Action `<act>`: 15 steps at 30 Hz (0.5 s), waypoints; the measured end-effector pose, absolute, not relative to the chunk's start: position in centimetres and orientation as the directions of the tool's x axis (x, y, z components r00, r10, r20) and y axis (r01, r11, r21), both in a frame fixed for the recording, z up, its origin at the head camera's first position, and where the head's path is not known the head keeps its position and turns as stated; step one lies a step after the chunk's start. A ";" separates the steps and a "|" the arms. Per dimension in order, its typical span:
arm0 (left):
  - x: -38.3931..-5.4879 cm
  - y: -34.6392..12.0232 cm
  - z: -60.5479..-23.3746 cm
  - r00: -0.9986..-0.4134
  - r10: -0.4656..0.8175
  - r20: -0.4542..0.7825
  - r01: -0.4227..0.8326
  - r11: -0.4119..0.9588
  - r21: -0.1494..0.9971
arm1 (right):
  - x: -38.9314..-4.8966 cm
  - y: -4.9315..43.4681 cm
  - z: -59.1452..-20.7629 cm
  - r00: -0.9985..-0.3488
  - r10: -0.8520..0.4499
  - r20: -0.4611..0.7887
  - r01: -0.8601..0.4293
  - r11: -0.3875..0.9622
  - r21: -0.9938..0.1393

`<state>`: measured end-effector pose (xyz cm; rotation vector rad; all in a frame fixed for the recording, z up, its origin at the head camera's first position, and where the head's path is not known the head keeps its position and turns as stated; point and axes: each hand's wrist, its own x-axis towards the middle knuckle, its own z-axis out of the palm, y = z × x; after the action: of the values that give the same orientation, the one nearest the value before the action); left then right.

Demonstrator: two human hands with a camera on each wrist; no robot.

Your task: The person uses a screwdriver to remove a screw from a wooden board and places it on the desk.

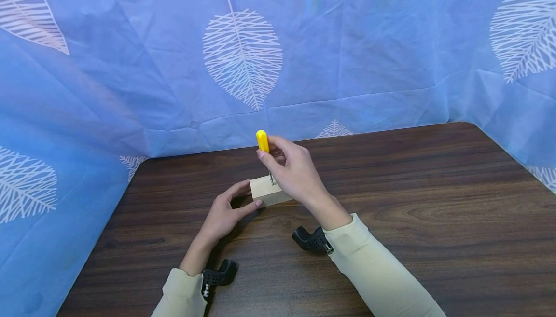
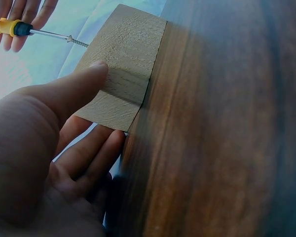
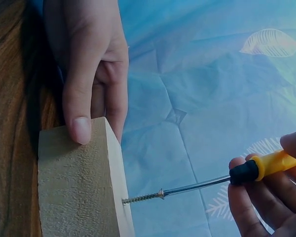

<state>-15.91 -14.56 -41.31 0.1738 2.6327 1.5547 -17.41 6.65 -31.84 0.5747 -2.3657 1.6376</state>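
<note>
The left hand's grip holds one end of a pale, rectangular wooden block between thumb and fingers, its side coarse and fibrous, on the dark, grained tabletop. The right hand's grip, above the block, pinches the yellow-and-black handle of a screwdriver, whose slim, shiny metal shaft meets a threaded screw standing in the block's top.

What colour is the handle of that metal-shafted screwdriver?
The handle is yellow, with a dark collar; it shows best in the right wrist view.
</note>
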 end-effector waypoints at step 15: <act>-15.8 -14.5 -41.2 -0.990 0.142 -0.011 0.059 0.480 0.875 | -17.4 6.7 -32.0 -0.887 -0.216 0.407 -0.460 0.348 -0.817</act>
<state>-15.83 -14.52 -41.20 0.1791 2.6311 1.5513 -17.36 6.72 -32.00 0.6093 -2.3825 1.5593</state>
